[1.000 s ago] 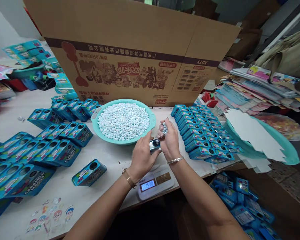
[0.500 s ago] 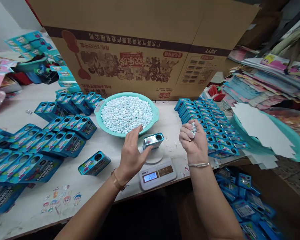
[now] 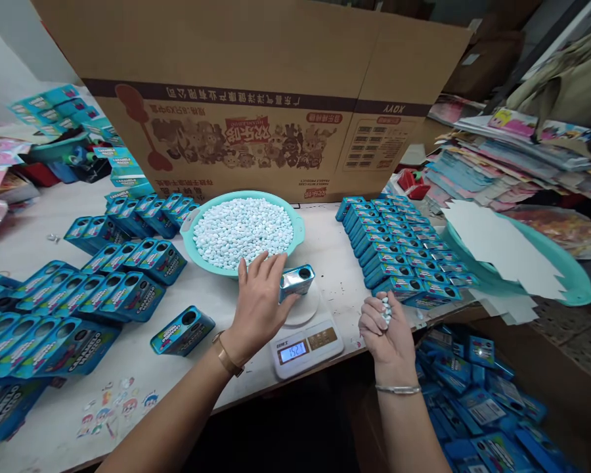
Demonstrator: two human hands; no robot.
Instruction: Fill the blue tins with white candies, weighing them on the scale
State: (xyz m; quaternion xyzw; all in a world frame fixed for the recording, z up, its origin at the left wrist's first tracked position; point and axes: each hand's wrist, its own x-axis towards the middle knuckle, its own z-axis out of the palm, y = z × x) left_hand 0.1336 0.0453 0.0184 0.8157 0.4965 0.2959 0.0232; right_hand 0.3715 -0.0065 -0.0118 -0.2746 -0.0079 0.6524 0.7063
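At the scale (image 3: pixel 306 343), the spread left hand (image 3: pixel 259 299) touches the tin (image 3: pixel 296 280); the right hand (image 3: pixel 388 332) clutches candies (image 3: pixel 385 309).

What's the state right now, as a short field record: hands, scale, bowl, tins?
Left hand: fingers against the tin; grip unclear
Right hand: closed on pale candies, at the table front edge
Tin: lying on the scale pan
Scale display: lit, digits blurred
Bowl: turquoise, heaped with candies, behind the scale
Blue tins: rows on both sides
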